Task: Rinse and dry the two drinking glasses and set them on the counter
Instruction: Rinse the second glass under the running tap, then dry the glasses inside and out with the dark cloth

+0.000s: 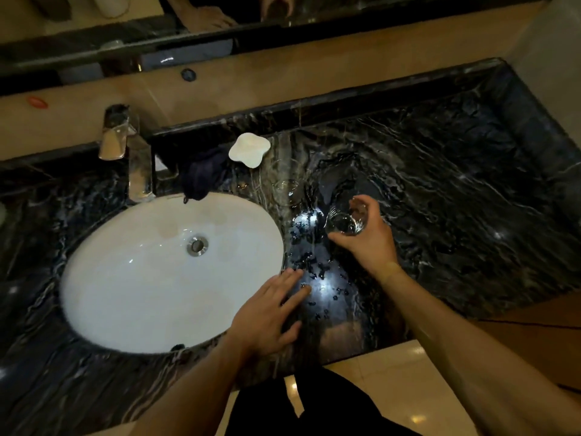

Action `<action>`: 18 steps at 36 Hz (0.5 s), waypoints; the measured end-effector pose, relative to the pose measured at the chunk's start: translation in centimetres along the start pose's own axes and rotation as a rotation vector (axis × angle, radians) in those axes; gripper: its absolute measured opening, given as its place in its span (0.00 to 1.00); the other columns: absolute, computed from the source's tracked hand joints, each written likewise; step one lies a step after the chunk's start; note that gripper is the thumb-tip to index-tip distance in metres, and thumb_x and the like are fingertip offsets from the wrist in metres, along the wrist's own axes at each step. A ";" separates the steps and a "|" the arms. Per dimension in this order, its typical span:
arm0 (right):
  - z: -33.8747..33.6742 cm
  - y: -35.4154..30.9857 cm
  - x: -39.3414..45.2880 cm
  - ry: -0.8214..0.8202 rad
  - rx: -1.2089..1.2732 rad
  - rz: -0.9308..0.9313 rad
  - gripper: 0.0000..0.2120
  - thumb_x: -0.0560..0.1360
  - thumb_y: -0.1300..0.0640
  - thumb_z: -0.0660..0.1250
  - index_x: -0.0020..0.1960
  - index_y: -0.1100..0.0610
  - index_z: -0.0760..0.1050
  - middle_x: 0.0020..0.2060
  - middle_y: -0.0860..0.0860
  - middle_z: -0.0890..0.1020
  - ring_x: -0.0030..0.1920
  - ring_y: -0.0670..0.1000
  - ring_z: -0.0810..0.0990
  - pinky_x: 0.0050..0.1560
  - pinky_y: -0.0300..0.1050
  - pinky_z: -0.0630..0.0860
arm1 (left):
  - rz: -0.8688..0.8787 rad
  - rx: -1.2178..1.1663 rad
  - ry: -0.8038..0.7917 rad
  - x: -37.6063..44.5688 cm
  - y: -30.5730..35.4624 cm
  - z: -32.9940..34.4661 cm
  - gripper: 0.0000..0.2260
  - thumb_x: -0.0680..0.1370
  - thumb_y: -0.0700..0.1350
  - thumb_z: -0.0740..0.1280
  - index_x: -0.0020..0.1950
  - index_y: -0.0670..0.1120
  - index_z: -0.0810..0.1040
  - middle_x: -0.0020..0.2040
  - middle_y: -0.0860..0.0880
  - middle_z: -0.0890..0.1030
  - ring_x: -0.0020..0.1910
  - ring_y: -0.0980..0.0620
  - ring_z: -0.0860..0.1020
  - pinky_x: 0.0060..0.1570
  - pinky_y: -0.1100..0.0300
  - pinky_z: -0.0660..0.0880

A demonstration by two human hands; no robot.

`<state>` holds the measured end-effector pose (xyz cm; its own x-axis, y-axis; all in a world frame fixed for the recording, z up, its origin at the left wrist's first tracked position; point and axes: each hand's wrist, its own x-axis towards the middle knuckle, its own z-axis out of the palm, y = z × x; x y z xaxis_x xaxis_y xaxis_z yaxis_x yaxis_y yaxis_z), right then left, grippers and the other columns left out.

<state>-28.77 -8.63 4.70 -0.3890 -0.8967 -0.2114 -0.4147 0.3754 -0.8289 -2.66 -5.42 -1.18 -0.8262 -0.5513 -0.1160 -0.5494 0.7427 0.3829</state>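
Observation:
My right hand [369,236] grips a clear drinking glass [345,222] just above the black marble counter [440,190], to the right of the sink. A second clear glass [287,191] stands on the counter a little farther back and to the left, hard to make out against the dark stone. My left hand [270,313] lies flat with fingers spread on the counter at the sink's right rim, holding nothing. A dark cloth [201,174] lies bunched behind the sink next to the faucet.
The white oval sink [125,278] is set into the counter at left, with a chrome faucet [125,146] behind it. A white soap dish [249,150] sits near the back wall. Water drops dot the counter between my hands. A mirror runs along the back.

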 end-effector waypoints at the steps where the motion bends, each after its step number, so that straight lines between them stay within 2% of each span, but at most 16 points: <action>1: -0.1 0.0 0.5 -0.003 -0.008 -0.003 0.40 0.64 0.54 0.82 0.69 0.46 0.64 0.65 0.43 0.77 0.63 0.43 0.75 0.65 0.39 0.69 | -0.002 -0.003 -0.005 0.0 0.0 -0.1 0.31 0.79 0.59 0.59 0.79 0.50 0.58 0.80 0.43 0.55 0.79 0.43 0.54 0.75 0.44 0.58; 5: -0.4 -0.3 1.5 -0.005 -0.043 -0.009 0.42 0.65 0.52 0.82 0.70 0.45 0.62 0.66 0.44 0.76 0.63 0.42 0.73 0.64 0.39 0.68 | 0.002 -0.015 0.005 0.0 0.1 0.0 0.30 0.79 0.58 0.60 0.79 0.49 0.59 0.80 0.43 0.56 0.79 0.42 0.55 0.75 0.44 0.59; 9: -0.3 -0.5 1.3 0.010 -0.050 -0.008 0.43 0.64 0.50 0.82 0.70 0.42 0.60 0.66 0.44 0.76 0.65 0.47 0.75 0.67 0.49 0.72 | -0.008 -0.014 -0.008 -0.1 0.0 0.0 0.31 0.78 0.59 0.60 0.79 0.49 0.58 0.81 0.43 0.54 0.79 0.43 0.53 0.76 0.45 0.56; 12: -0.3 -1.0 0.7 0.053 -0.037 -0.009 0.48 0.63 0.48 0.82 0.73 0.42 0.58 0.73 0.48 0.67 0.72 0.50 0.67 0.71 0.50 0.67 | -0.006 -0.026 -0.009 -0.1 0.0 0.1 0.32 0.78 0.59 0.61 0.79 0.49 0.58 0.80 0.44 0.54 0.79 0.43 0.54 0.76 0.45 0.57; 14: -0.1 -2.1 0.2 0.142 -0.134 -0.084 0.48 0.64 0.45 0.81 0.76 0.45 0.57 0.76 0.50 0.61 0.76 0.52 0.60 0.74 0.51 0.63 | -0.004 -0.030 -0.002 -0.1 -0.1 0.2 0.32 0.78 0.59 0.60 0.79 0.50 0.58 0.81 0.44 0.54 0.79 0.43 0.54 0.76 0.45 0.57; 16: 0.2 -3.6 0.0 0.230 -0.265 -0.241 0.45 0.66 0.43 0.78 0.76 0.50 0.59 0.76 0.52 0.61 0.76 0.54 0.58 0.75 0.55 0.62 | -0.001 -0.016 0.001 -0.2 -0.1 0.2 0.32 0.79 0.59 0.59 0.80 0.50 0.57 0.81 0.45 0.53 0.79 0.43 0.53 0.76 0.46 0.55; 18: 0.9 -5.4 0.3 0.225 -0.304 -0.350 0.43 0.68 0.45 0.78 0.76 0.53 0.61 0.75 0.52 0.63 0.76 0.54 0.59 0.76 0.54 0.62 | 0.003 -0.006 0.000 -0.2 -0.1 0.3 0.31 0.79 0.59 0.58 0.80 0.50 0.57 0.81 0.45 0.53 0.79 0.43 0.52 0.77 0.48 0.53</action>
<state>-25.92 -11.15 8.69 -0.3379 -0.9206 0.1958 -0.7589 0.1434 -0.6353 -2.50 -5.28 -1.43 -0.8278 -0.5492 -0.1147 -0.5462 0.7419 0.3889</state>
